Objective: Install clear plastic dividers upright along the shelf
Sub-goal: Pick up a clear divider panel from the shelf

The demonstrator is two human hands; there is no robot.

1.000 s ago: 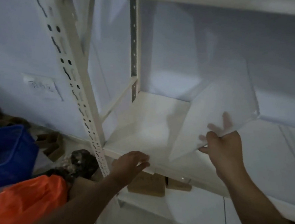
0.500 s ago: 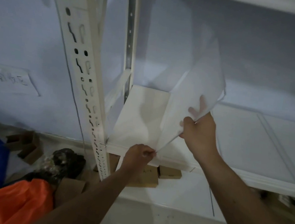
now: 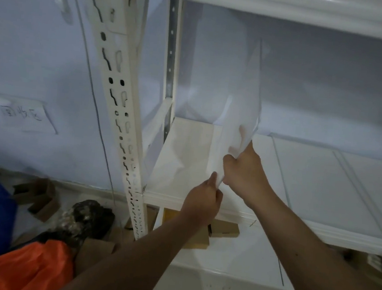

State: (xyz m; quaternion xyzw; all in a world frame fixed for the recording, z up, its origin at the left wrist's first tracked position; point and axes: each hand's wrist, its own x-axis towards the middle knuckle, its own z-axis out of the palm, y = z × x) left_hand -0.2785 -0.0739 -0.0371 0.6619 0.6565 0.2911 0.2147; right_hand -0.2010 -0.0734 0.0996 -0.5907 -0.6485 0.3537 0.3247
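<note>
My left hand (image 3: 204, 198) pinches the bottom front corner of the clear, thin plastic divider sheet (image 3: 238, 98) at the white metal shelf's (image 3: 309, 178) front edge, my right hand (image 3: 243, 170) grips its near edge higher up, so I should seat that corner first, then square it upright toward the back edge.

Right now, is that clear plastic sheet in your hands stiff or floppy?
Probably semi-stiff: the clear divider stands tall above the right hand without drooping. Likely light, since the left hand merely pinches its lower corner. Its glossy face may be slippery.
</note>
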